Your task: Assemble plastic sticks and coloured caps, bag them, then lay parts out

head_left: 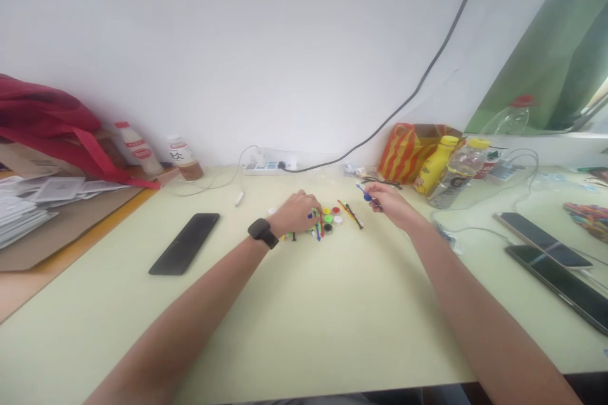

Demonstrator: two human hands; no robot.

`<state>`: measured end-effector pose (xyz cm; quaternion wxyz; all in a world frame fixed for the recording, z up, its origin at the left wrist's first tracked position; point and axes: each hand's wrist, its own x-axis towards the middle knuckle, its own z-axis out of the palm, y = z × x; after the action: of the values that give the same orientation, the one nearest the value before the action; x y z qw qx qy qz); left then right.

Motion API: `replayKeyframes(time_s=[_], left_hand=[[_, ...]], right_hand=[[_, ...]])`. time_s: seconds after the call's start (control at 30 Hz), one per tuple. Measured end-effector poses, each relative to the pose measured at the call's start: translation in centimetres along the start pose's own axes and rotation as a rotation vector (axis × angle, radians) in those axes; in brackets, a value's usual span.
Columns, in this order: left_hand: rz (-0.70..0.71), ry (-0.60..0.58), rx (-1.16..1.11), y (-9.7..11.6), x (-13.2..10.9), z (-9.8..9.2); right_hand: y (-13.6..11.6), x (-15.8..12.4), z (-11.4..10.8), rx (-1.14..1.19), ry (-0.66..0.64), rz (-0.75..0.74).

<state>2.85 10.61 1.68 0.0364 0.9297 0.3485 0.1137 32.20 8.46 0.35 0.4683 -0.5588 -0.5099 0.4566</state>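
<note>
My left hand [297, 210], with a black watch [263, 233] on its wrist, is over a small heap of coloured plastic pieces [318, 231]. Its fingers bend down into the heap, and what they grip is hidden. My right hand [390, 202] is raised to the right, pinching a small blue plastic stick with a pointed tip [361, 189]; a blue round part [367, 197] shows at the fingers. Between the hands lie several small round discs, among them a red disc [335, 211] and a white disc [337, 220]. Beside them are thin coloured sticks [351, 215].
A black phone [185, 244] lies left of my left arm. Two more phones, one [541, 240] partly over another [560, 288], are at the right. Bottles [458, 171] and a striped bag [403, 152] stand behind my right hand. A power strip [270, 166] sits by the wall.
</note>
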Motion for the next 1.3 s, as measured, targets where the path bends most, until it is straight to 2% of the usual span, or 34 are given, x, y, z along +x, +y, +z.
replayKeyframes(time_s=[0.27,0.4,0.53,0.67,0.83,1.1,1.3], left_hand=[[-0.003,0.017,-0.020,0.2,0.1,0.1],[-0.006,0.042,-0.014,0.2,0.0,0.0],[-0.007,0.057,-0.004,0.2,0.0,0.1],[-0.009,0.028,-0.016,0.2,0.1,0.0],[-0.002,-0.003,-0.032,0.1,0.1,-0.2],[-0.006,-0.037,-0.069,0.0,-0.1,-0.6],[-0.004,-0.033,-0.070,0.2,0.0,-0.6]], right_hand=[[0.2,0.2,0.1,0.083,-0.018,0.023],[0.2,0.2,0.0,0.085,-0.048,-0.033],[0.2,0.0,0.2,0.065,-0.023,-0.072],[0.0,-0.4,0.5,0.044,0.024,-0.092],[-0.4,-0.7,1.0,0.051,-0.022,-0.129],[-0.1,0.0,0.7,-0.125,0.189,-0.191],[0.1,0.2,0.7,-0.078,0.175,-0.206]])
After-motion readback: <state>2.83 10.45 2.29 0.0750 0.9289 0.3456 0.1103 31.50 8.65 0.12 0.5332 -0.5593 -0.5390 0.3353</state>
